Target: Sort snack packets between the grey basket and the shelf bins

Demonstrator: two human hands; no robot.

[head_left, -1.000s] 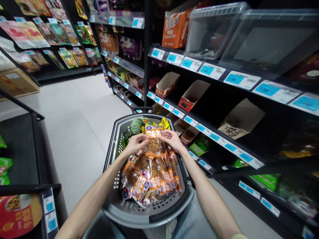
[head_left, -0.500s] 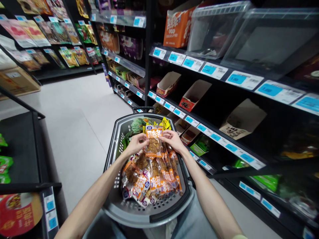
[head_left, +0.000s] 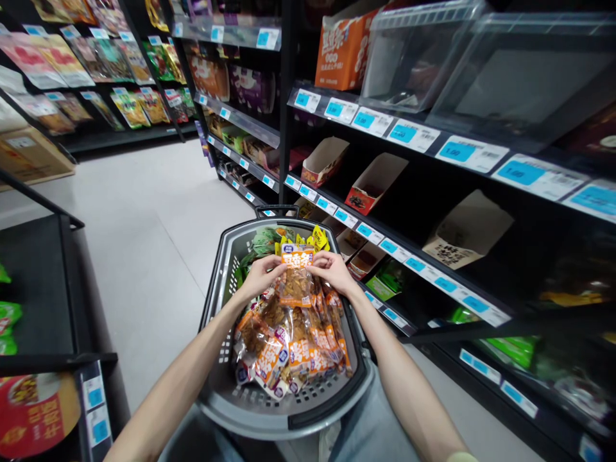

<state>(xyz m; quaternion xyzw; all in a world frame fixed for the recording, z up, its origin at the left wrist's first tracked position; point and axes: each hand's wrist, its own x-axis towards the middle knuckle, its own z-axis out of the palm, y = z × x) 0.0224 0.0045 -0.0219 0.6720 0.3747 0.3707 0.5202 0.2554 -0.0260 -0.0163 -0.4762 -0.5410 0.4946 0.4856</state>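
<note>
Aisle (head_left: pixel 154 212), hands (head_left: pixel 262 274) (head_left: pixel 334 272) holding packet (head_left: pixel 296 285) lengthwise, top away

Glossy plastic snack packets (head_left: pixel 298 282)

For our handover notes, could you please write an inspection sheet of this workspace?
Surface: grey shopping basket with perforated walls, above the person's legs.
Things: orange-labelled snack packet held over similar packets; yellow packaging behind.
Clutter: cardboard box at far left.
Left hand: fingers at the held packet's left edge.
Right hand: fingers at its right edge.
Cables: nothing seen.
Surroundings: price-labelled shelves, open cartons and clear plastic bins on the right; pale floor on the left.
</note>
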